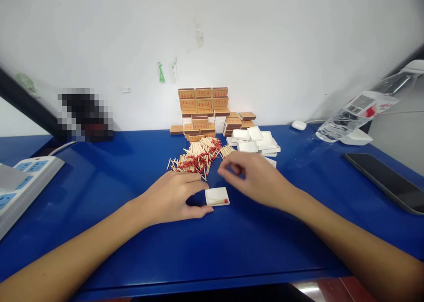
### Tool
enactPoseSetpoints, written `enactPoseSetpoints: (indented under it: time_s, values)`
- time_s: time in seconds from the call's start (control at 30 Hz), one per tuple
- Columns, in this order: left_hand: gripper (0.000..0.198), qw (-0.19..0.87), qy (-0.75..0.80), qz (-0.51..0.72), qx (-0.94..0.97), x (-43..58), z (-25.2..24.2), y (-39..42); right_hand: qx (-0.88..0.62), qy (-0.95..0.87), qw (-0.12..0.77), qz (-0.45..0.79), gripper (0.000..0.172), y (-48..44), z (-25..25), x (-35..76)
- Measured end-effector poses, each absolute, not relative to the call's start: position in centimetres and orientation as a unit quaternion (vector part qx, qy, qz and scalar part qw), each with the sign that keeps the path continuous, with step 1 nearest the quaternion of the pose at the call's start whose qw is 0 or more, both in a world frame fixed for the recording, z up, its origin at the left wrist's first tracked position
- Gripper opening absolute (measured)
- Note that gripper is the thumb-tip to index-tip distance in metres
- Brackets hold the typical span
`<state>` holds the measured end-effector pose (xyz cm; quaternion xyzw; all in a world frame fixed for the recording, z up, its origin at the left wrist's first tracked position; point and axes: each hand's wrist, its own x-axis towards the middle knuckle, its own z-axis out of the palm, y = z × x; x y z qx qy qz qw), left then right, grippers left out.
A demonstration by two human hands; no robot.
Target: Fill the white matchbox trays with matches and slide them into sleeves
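Blue table (99,182) meets a white wall. Head view: the left hand (172,198) pinches the left edge of a small white tray (216,193) with matches inside, mid-table. The right hand (255,178) hovers just beside it, fingertips pinched narrow, near the match pile (198,156).

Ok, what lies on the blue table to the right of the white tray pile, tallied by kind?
Small white case: 1
Plastic bottle: 1
White object under the bottle: 1
Phone: 1
Total: 4
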<state>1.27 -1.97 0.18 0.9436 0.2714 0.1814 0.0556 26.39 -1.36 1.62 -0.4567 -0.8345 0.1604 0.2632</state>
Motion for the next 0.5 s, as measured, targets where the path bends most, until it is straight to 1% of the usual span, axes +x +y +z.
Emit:
enactPoseSetpoints:
  time_s: [0.07, 0.1, 0.23, 0.33, 0.5]
  values:
    - [0.031, 0.066, 0.274, 0.183, 0.942, 1.3, 0.2, -2.1, -0.538, -0.782, 0.3, 0.095, 0.019, 0.3, 1.3, 26.9]
    - [0.031, 0.071, 0.275, 0.183, 0.941, 1.4, 0.2, -2.1, -0.57, -0.761, 0.3, 0.079, 0.021, 1.1, 1.2, 27.1]
    - [0.031, 0.087, 0.274, 0.178, 0.941, 1.4, 0.2, -2.1, -0.633, -0.735, 0.236, 0.05, 0.025, 3.4, 1.1, 26.8]
    - [0.032, 0.084, 0.275, 0.177, 0.941, 1.4, 0.2, -2.1, -0.652, -0.735, 0.18, 0.041, 0.023, 4.0, 1.1, 26.1]
    - [0.031, 0.068, 0.271, 0.185, 0.942, 1.4, 0.2, -2.1, -0.655, -0.736, 0.165, 0.047, 0.016, 4.5, 0.8, 25.5]
